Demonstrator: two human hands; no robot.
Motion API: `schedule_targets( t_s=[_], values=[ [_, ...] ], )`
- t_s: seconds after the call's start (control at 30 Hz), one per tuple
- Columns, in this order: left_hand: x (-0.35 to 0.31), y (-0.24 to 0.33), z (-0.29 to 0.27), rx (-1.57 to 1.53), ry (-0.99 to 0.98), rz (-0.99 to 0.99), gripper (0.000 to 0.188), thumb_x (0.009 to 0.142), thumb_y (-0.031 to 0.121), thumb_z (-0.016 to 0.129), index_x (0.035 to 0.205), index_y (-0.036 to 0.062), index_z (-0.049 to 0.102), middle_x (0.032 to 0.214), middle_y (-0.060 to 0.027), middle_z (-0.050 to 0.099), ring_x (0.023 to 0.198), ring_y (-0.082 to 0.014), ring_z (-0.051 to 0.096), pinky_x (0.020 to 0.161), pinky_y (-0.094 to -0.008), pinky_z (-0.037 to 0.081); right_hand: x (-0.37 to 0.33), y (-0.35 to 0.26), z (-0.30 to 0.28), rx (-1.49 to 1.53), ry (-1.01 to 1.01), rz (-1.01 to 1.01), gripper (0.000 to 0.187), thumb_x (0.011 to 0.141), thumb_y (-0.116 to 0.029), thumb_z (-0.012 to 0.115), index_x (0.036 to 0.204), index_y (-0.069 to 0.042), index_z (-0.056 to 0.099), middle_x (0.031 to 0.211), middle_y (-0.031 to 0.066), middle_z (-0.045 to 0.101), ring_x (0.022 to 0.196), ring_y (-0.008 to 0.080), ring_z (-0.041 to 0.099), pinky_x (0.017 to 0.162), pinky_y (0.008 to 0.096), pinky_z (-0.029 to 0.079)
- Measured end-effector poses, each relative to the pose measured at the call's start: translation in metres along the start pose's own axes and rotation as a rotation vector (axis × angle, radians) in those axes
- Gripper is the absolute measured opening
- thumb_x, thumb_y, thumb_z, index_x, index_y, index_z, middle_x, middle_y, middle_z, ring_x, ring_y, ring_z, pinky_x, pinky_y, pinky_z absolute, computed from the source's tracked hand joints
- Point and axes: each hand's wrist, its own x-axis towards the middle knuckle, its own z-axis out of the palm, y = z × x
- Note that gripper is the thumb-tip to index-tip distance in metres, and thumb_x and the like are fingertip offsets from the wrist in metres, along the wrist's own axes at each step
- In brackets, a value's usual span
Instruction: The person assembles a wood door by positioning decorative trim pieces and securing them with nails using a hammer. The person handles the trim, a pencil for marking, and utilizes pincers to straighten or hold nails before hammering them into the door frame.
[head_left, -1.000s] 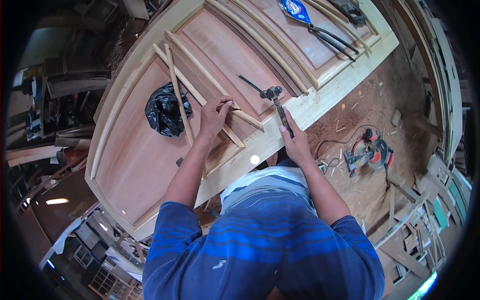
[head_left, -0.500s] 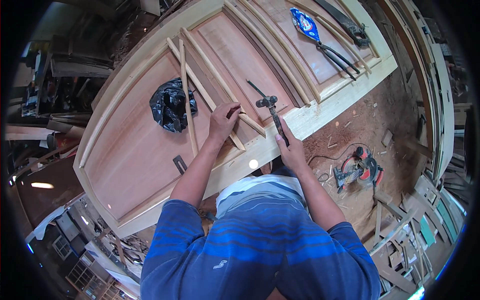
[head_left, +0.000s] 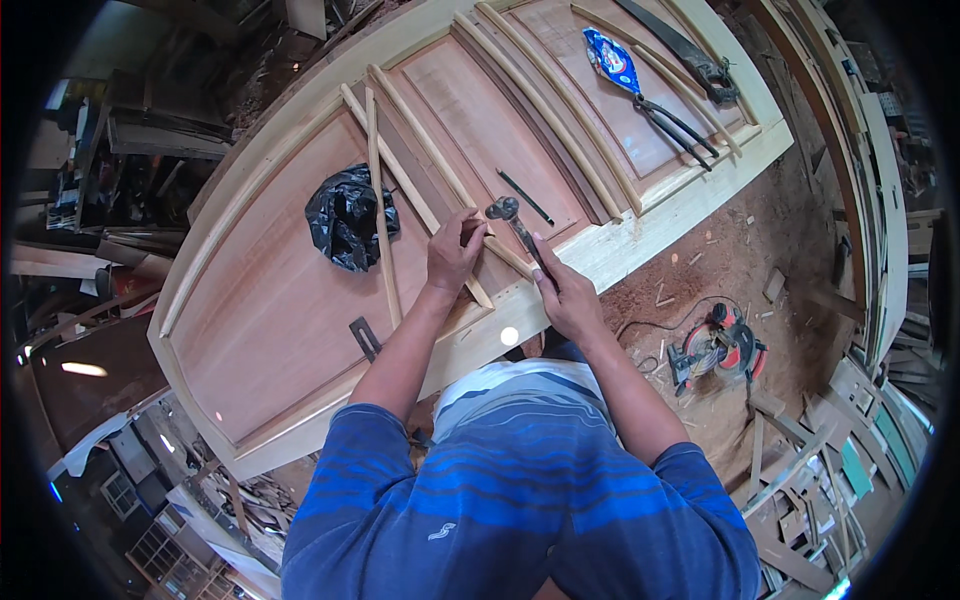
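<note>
My right hand is wrapped round the handle of a hammer. Its metal head is over the panelled wooden door, close to the fingers of my left hand. That left hand is closed in a pinch beside a thin wooden moulding strip; anything between its fingertips is too small to make out. Another strip runs under the left hand, and a loose one crosses a crumpled black plastic bag. A dark pencil-like stick lies on the panel past the hammer.
Pincers, a blue packet and a handsaw rest on the door's far right. A dark metal piece lies near my left forearm. On the littered floor at right stands a red-and-black power saw with a cord.
The hammer and my right hand have moved left, bringing the head closer to my left hand. The pencil-like stick, partly covered before, now shows whole.
</note>
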Motion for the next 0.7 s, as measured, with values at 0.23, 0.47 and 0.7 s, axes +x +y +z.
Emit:
schedule_targets(
  t_s=[0.23,0.47,0.7],
  values=[
    [-0.003,-0.002,0.002,0.058,0.044,0.114,0.044,0.094,0.010,0.085,0.134,0.0089,0.065,0.095,-0.0095,0.080,0.086,-0.0257,0.080,0.074,-0.0376,0.066,-0.002,-0.006,-0.001,-0.236,-0.011,-0.095,0.074,0.107,-0.023,0.066,0.172,-0.040,0.035,0.088,0.0153,0.071,0.074,0.0398,0.073,0.065,0.0549,0.059],
    [0.004,0.010,-0.002,0.177,-0.060,0.067,0.057,0.093,0.010,0.084,0.145,0.0106,0.061,0.093,-0.0094,0.078,0.081,-0.0269,0.079,0.072,-0.0392,0.064,-0.004,0.000,-0.001,-0.317,-0.039,-0.059,0.073,0.108,-0.025,0.064,0.172,-0.042,0.034,0.085,0.0137,0.069,0.070,0.0390,0.071,0.063,0.0551,0.059],
    [0.008,0.016,-0.003,0.236,-0.118,0.068,0.072,0.091,0.008,0.082,0.158,0.0091,0.054,0.094,-0.0112,0.073,0.084,-0.0306,0.076,0.074,-0.0428,0.062,-0.007,-0.001,0.003,-0.206,0.006,-0.033,0.070,0.108,-0.020,0.066,0.170,-0.037,0.041,0.090,0.0161,0.071,0.078,0.0401,0.073,0.068,0.0523,0.058]
  ],
)
